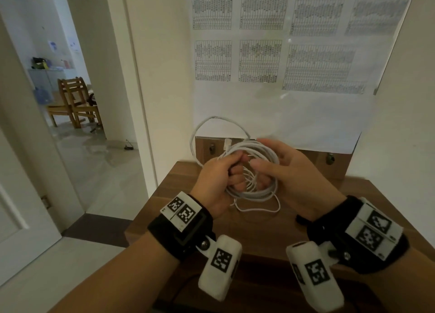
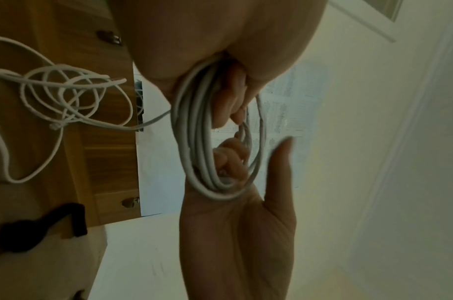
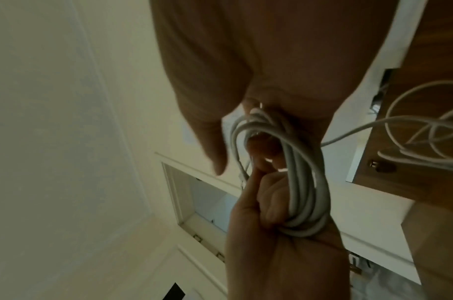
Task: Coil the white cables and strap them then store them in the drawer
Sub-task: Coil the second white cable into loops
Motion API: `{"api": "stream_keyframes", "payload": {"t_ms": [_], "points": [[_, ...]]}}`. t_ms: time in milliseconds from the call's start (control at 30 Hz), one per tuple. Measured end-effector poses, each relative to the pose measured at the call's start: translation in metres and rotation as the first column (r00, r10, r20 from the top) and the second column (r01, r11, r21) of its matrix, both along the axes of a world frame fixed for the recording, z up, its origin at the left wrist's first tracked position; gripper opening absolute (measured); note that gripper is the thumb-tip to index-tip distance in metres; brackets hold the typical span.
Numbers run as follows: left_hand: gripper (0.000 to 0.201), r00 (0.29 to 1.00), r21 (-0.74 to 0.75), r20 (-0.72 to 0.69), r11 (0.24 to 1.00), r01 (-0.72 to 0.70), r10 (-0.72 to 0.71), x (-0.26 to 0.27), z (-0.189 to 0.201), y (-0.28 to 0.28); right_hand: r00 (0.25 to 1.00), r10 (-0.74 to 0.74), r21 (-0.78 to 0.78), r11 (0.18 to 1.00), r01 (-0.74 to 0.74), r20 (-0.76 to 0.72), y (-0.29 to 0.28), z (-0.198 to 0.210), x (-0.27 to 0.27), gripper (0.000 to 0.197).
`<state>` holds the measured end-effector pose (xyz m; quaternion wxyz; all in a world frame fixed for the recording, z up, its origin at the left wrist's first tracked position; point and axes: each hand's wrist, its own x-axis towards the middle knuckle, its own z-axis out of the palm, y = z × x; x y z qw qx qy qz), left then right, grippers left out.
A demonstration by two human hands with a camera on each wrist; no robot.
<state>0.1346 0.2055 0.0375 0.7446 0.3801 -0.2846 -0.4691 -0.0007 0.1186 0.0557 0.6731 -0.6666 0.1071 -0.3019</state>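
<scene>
A coil of white cable (image 1: pixel 256 196) hangs above the brown table (image 1: pixel 169 206), held between both hands. My left hand (image 1: pixel 219 176) grips its left side with curled fingers. My right hand (image 1: pixel 287 169) has its fingers hooked through the coil (image 2: pixel 192 132) and its thumb sticking out. One loose loop with a plug end rises behind the hands. A second, thinner white cable (image 2: pixel 66 89) lies tangled on the table under the coil (image 3: pixel 302 182). A black strap (image 2: pixel 40 227) lies on the table near its front.
The table stands against a white wall covered with printed sheets (image 1: pixel 259 60). Its back panel carries metal fittings (image 1: pixel 211 147). An open doorway (image 1: pixel 70 100) at the left shows wooden chairs (image 1: pixel 75 100) in another room. No drawer shows plainly.
</scene>
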Motion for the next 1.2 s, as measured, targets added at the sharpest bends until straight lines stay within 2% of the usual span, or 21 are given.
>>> {"api": "stream_keyframes", "payload": {"t_ms": [67,100,200,267,333,367,400,433,500,533,567,600,633,667,700,733,833,1000,1100,1167,1200], "points": [[0.030,0.991,0.057,0.133,0.998,-0.020,0.012,0.001,-0.004,0.000,1.000,-0.020,0.004,1.000,0.020,-0.009,0.000,0.000,-0.001,0.031],[0.033,0.970,0.083,0.242,0.995,-0.049,0.027,0.002,-0.006,0.000,0.999,-0.048,0.016,0.999,0.048,-0.006,-0.001,0.000,-0.002,0.027],[0.035,0.846,0.115,0.531,0.985,-0.128,0.048,0.001,-0.008,0.004,0.990,-0.142,-0.052,0.989,0.142,0.000,-0.005,-0.002,-0.004,0.024],[0.036,0.773,0.107,0.633,0.984,-0.145,0.045,0.001,-0.006,0.009,0.985,-0.172,-0.064,0.983,0.172,-0.003,-0.006,-0.005,-0.004,0.022],[0.050,0.726,0.107,0.687,0.985,-0.133,0.023,0.004,-0.002,0.017,0.982,-0.188,-0.007,0.982,0.188,0.007,-0.009,-0.005,-0.004,0.022],[0.055,0.717,0.096,0.694,0.981,-0.170,0.057,0.005,-0.001,0.021,0.981,-0.195,0.027,0.980,0.195,0.009,-0.011,-0.004,-0.005,0.023],[0.058,0.689,0.072,0.713,0.963,-0.260,0.133,0.007,0.000,0.023,0.979,-0.202,0.055,0.978,0.201,0.008,-0.013,-0.002,-0.006,0.023],[0.062,0.630,0.035,0.741,0.925,-0.379,0.230,0.013,-0.001,0.023,0.979,-0.205,0.085,0.975,0.203,0.005,-0.015,-0.001,-0.007,0.024],[0.062,0.501,-0.029,0.774,0.812,-0.583,0.387,0.028,-0.007,0.019,0.984,-0.178,0.162,0.971,0.175,0.004,-0.017,0.002,-0.008,0.023],[0.055,0.506,-0.018,0.755,0.784,-0.620,0.418,0.036,-0.009,0.014,0.989,-0.151,0.204,0.968,0.146,0.006,-0.017,0.003,-0.009,0.023],[0.045,0.599,0.029,0.682,0.802,-0.596,0.420,0.043,-0.010,0.010,0.993,-0.117,0.248,0.962,0.112,0.007,-0.017,0.004,-0.008,0.025],[0.036,0.740,0.065,0.546,0.861,-0.505,0.393,0.046,-0.008,0.007,0.997,-0.077,0.297,0.952,0.072,0.007,-0.017,0.006,-0.008,0.028],[0.037,0.869,0.070,0.378,0.926,-0.371,0.319,0.050,-0.008,0.003,0.999,-0.037,0.349,0.937,0.032,0.007,-0.017,0.006,-0.007,0.030],[0.048,0.943,0.040,0.232,0.966,-0.254,0.238,0.052,-0.006,0.001,1.000,0.002,0.397,0.918,-0.005,0.008,-0.017,0.007,-0.006,0.031],[0.056,0.974,0.004,0.161,0.987,-0.159,0.156,0.051,-0.005,0.000,0.999,0.032,0.434,0.900,-0.033,0.009,-0.017,0.007,-0.005,0.031],[0.056,0.985,-0.023,0.153,0.996,-0.083,0.085,0.049,-0.004,-0.001,0.999,0.054,0.458,0.888,-0.052,0.009,-0.018,0.006,-0.005,0.029],[0.049,0.964,-0.004,0.264,1.000,0.011,-0.010,0.034,-0.002,-0.004,0.997,0.076,0.490,0.868,-0.076,0.021,-0.018,0.006,-0.002,0.028],[0.032,0.857,0.028,0.496,0.984,-0.177,0.140,0.024,-0.007,-0.012,0.993,0.055,0.518,0.849,-0.100,0.102,-0.026,0.006,-0.003,0.018],[0.038,0.843,0.039,0.520,0.982,-0.185,0.138,0.026,-0.014,-0.008,0.986,-0.042,0.575,0.816,-0.058,0.160,-0.035,0.007,-0.004,0.026],[0.046,0.766,0.071,0.632,0.975,-0.210,0.119,0.026,-0.018,-0.007,0.984,-0.050,0.593,0.803,-0.063,0.172,-0.037,0.009,-0.006,0.029],[0.055,0.701,0.073,0.702,0.965,-0.250,0.128,0.026,-0.018,-0.006,0.984,-0.029,0.597,0.798,-0.082,0.174,-0.037,0.009,-0.007,0.029]]}}
